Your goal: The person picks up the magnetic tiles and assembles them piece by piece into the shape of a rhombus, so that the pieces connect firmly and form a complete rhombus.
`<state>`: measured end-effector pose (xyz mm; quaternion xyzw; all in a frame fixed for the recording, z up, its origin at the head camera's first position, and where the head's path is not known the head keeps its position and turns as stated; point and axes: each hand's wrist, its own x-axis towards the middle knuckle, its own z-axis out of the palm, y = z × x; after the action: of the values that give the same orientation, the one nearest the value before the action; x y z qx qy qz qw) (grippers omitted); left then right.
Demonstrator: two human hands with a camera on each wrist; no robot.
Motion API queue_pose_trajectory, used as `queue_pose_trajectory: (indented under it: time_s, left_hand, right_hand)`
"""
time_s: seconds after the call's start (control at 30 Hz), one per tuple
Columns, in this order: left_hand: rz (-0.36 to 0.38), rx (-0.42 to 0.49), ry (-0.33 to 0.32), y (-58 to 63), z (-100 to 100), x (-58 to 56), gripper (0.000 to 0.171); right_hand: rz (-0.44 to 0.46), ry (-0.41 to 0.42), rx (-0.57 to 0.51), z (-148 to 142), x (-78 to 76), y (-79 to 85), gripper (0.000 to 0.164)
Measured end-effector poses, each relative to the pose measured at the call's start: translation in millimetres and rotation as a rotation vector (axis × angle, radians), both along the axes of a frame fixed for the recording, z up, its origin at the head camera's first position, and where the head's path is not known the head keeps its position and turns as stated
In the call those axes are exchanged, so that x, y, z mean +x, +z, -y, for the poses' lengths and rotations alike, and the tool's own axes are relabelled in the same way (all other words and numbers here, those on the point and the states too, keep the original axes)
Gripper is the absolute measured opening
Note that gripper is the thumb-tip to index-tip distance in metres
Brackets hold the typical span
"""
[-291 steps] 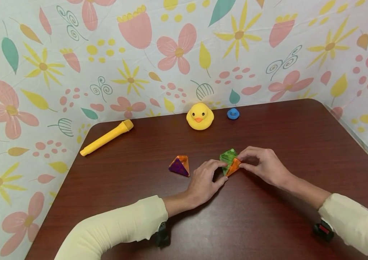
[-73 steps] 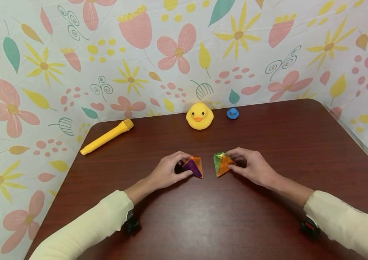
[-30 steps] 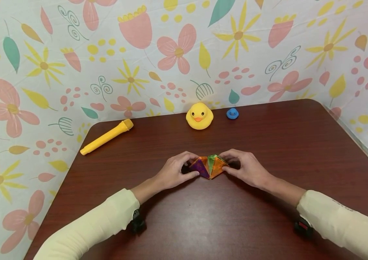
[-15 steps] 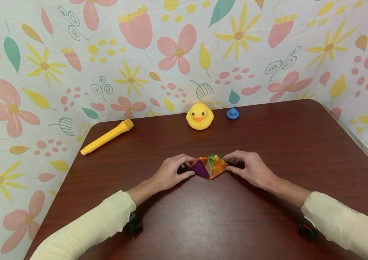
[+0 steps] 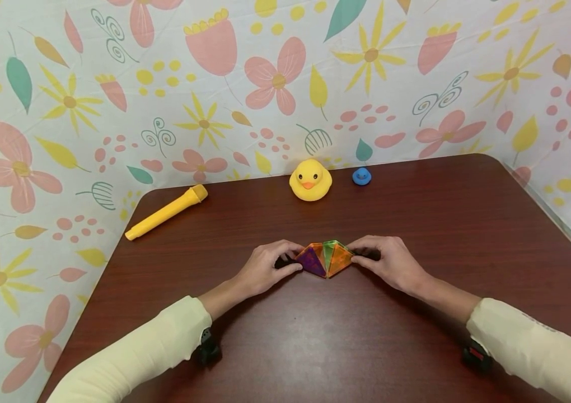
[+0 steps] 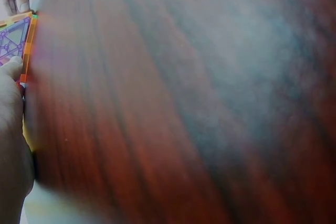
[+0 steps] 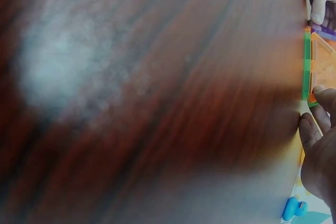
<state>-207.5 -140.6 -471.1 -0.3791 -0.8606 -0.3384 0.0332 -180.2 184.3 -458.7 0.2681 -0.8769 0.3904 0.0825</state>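
Two small pyramids of see-through magnetic tiles stand side by side on the table, touching along their inner edges. The left-hand one is a purple and orange magnetic tile pyramid (image 5: 312, 262); the other is a green and orange magnetic tile pyramid (image 5: 338, 259). My left hand (image 5: 267, 265) pinches the purple and orange one at its outer side, thumb in front and fingers behind. Likewise, my right hand (image 5: 388, 262) grips the outer corner of the green and orange one. The left wrist view catches the purple tile (image 6: 14, 38) under the thumb; the right wrist view catches the orange tile (image 7: 323, 64).
Along the back of the brown table (image 5: 295, 347) stand a yellow rubber duck (image 5: 310, 182) and a small blue duck (image 5: 361, 177). A yellow toy microphone (image 5: 167, 212) lies at the back left. Flowered cloth (image 5: 164, 112) hangs behind and beside the table.
From apart, the two pyramids were brought together until they met in the middle. Since then both hands have shifted slightly outward on them; over the last half second almost nothing moved.
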Motion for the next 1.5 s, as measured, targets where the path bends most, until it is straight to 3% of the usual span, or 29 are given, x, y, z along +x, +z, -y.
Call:
queue_pose_trajectory:
  time_s: [1.5]
  left_hand:
    - [-0.018,-0.001,0.001,-3.1,0,-0.6,0.035]
  right_hand:
    - [0.02,0.023,-0.07,12,2.8,16.4,0.031]
